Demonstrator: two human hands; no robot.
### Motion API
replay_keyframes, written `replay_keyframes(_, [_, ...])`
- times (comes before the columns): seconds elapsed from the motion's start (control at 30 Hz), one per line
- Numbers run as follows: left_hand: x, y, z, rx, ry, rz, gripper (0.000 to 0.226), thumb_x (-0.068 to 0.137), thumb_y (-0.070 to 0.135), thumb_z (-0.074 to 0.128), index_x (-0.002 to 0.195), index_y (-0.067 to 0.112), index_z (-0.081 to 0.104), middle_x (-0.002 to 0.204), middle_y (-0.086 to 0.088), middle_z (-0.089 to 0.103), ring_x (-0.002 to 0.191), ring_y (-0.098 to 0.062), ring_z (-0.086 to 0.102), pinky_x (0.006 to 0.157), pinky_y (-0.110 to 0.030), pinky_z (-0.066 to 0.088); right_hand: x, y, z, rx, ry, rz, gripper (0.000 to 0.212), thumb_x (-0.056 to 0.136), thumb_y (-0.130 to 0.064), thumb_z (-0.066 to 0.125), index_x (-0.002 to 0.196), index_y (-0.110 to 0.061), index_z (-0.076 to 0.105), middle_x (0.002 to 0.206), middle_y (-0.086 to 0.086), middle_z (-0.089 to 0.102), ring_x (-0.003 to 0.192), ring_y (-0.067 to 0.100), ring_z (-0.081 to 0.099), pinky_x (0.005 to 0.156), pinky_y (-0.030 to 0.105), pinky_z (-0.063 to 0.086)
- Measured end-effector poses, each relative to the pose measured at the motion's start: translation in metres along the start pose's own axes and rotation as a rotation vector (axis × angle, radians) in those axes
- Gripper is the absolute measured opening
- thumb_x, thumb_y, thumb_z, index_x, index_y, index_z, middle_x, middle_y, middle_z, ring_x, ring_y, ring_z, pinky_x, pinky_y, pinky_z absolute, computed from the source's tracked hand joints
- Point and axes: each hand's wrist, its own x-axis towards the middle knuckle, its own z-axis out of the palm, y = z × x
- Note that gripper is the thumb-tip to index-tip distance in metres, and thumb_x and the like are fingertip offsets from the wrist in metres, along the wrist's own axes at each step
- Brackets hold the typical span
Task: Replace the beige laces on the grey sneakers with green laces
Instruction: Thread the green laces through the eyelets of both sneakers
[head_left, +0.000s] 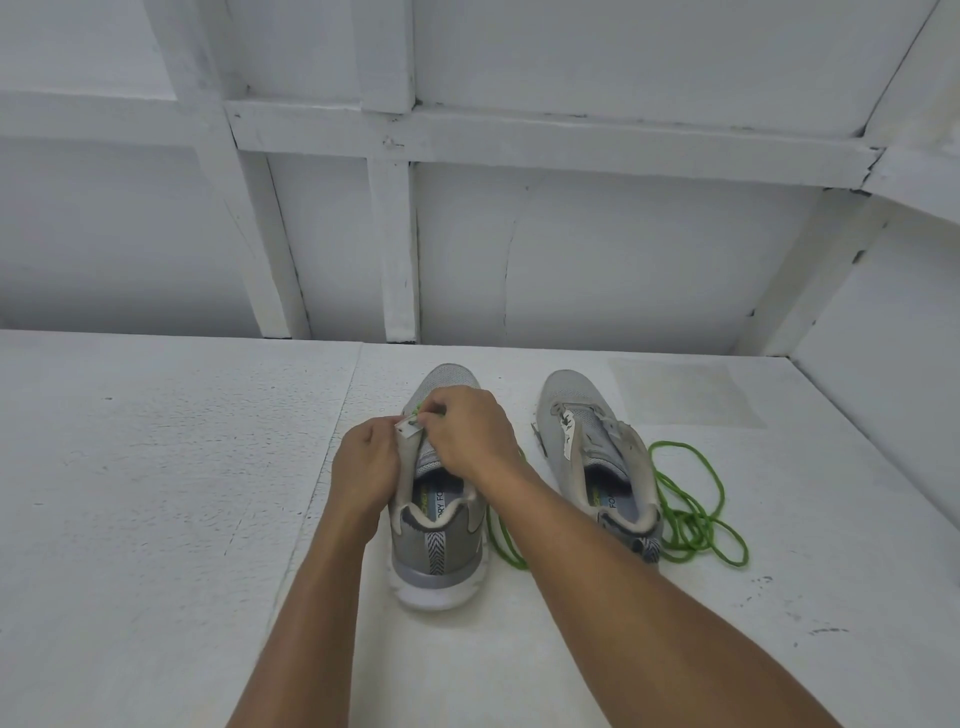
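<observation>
On a white table (156, 493), a left hand (363, 462) grips the eyelet flap of a grey sneaker (441, 551) while the right hand (467, 431) pinches a green lace (415, 413) at its eyelets; a coiled lace (696, 499) lies beside the second sneaker (597, 452).

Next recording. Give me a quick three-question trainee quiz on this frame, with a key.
1. Multiple choice: of the left sneaker and the right sneaker, the left hand and right hand work at: A. the left one, B. the right one, C. neither.
2. True or false: the loose green lace lies to the left of both sneakers.
3. Fill in: both sneakers' toes point ___ the person.

Key
1. A. The left hand holds its upper, and the right hand pinches a threaded green lace there.
2. False. It lies beside the right sneaker, on its right.
3. Away from.
</observation>
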Motion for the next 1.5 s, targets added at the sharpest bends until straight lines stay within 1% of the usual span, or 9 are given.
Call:
replay_keyframes(0.37, [0.007, -0.007, 0.0, -0.039, -0.041, -0.087, 0.036, 0.092, 0.022, 0.036, 0.088, -0.007, 0.058, 0.077, -0.011, 0.052, 0.071, -0.02, 0.044, 0.065, -0.036, 0.033, -0.005, -0.004, 0.002, -0.018, 0.026, 0.019, 0.017, 0.094, -0.027, 0.058, 0.097, -0.024, 0.074, 0.099, -0.002, 0.071, 0.083, 0.016, 0.057, 0.066, 0.024, 0.038])
replay_keyframes(0.53, [0.022, -0.003, -0.013, -0.336, -0.289, -0.203, 0.037, 0.1, 0.024, 0.041, 0.094, -0.003, 0.066, 0.081, -0.015, 0.064, 0.072, -0.023, 0.058, 0.07, -0.035, 0.046, -0.01, -0.009, 0.004, -0.019, 0.087, -0.006, 0.019, 0.095, -0.027, 0.057, 0.097, -0.023, 0.075, 0.095, -0.002, 0.072, 0.083, 0.015, 0.061, 0.066, 0.023, 0.041])
replay_keyframes(0.73, [0.035, 0.005, -0.014, -0.344, -0.34, -0.155, 0.01, 0.098, 0.005, 0.047, 0.096, 0.001, 0.056, 0.087, -0.013, 0.064, 0.071, -0.022, 0.062, 0.066, -0.032, 0.051, -0.016, -0.003, 0.004, -0.153, 0.142, -0.061, 0.024, 0.093, -0.019, 0.054, 0.114, -0.023, 0.066, 0.113, -0.002, 0.064, 0.106, 0.023, 0.051, 0.089, 0.036, 0.038])
replay_keyframes(0.87, [0.068, 0.003, -0.046, -0.934, -0.046, -0.247, 0.016, 0.102, 0.005, 0.033, 0.097, 0.003, 0.048, 0.093, -0.01, 0.062, 0.086, -0.023, 0.067, 0.077, -0.037, 0.053, -0.033, 0.01, -0.008, -0.084, 0.203, -0.114, 0.036, 0.088, -0.014, 0.056, 0.124, -0.02, 0.057, 0.125, 0.0, 0.05, 0.114, 0.022, 0.039, 0.096, 0.035, 0.035])
replay_keyframes(1.0, [0.097, 0.016, -0.111, -1.447, 0.135, -0.171, 0.033, 0.097, -0.001, 0.03, 0.071, 0.012, 0.044, 0.056, 0.001, 0.049, 0.051, -0.009, 0.048, 0.046, -0.019, 0.042, -0.066, 0.02, -0.021, 0.099, 0.287, -0.089, 0.029, 0.088, -0.026, 0.064, 0.115, -0.019, 0.054, 0.117, -0.004, 0.043, 0.106, 0.012, 0.044, 0.083, 0.022, 0.037])
replay_keyframes(1.13, [0.081, 0.032, -0.09, -0.739, -0.075, -0.048, 0.021, 0.094, -0.001, 0.045, 0.089, 0.016, 0.058, 0.063, 0.004, 0.048, 0.04, -0.004, 0.032, 0.038, -0.015, 0.023, -0.083, 0.025, -0.017, 0.174, 0.124, 0.068, 0.024, 0.09, -0.036, 0.062, 0.105, -0.022, 0.048, 0.108, -0.007, 0.044, 0.093, 0.017, 0.056, 0.083, 0.037, 0.05])
replay_keyframes(1.3, [0.041, 0.026, -0.037, 0.624, -0.449, 0.252, 0.021, 0.098, 0.024, 0.051, 0.088, 0.018, 0.068, 0.077, 0.005, 0.067, 0.063, -0.012, 0.053, 0.053, -0.024, 0.04, -0.081, 0.031, -0.012, 0.204, 0.124, 0.076, 0.016, 0.092, -0.034, 0.06, 0.099, -0.023, 0.051, 0.103, -0.008, 0.052, 0.091, 0.018, 0.058, 0.084, 0.04, 0.049])
replay_keyframes(1.4, [0.053, 0.035, -0.051, 0.663, -0.337, 0.251, 0.018, 0.097, 0.019, 0.052, 0.088, 0.016, 0.066, 0.083, 0.001, 0.069, 0.078, -0.016, 0.059, 0.06, -0.025, 0.039, -0.081, 0.033, -0.013, 0.216, 0.126, 0.08, 0.014, 0.092, -0.032, 0.061, 0.099, -0.022, 0.053, 0.103, -0.007, 0.054, 0.091, 0.016, 0.057, 0.085, 0.039, 0.049])
replay_keyframes(1.5, [0.087, 0.045, -0.091, 0.528, 0.117, 0.15, 0.018, 0.093, 0.012, 0.052, 0.099, 0.01, 0.069, 0.099, -0.011, 0.071, 0.097, -0.029, 0.06, 0.077, -0.034, 0.046, -0.082, 0.034, -0.014, 0.234, 0.126, 0.086, 0.014, 0.092, -0.031, 0.061, 0.099, -0.021, 0.054, 0.102, -0.007, 0.055, 0.091, 0.016, 0.057, 0.085, 0.039, 0.049])
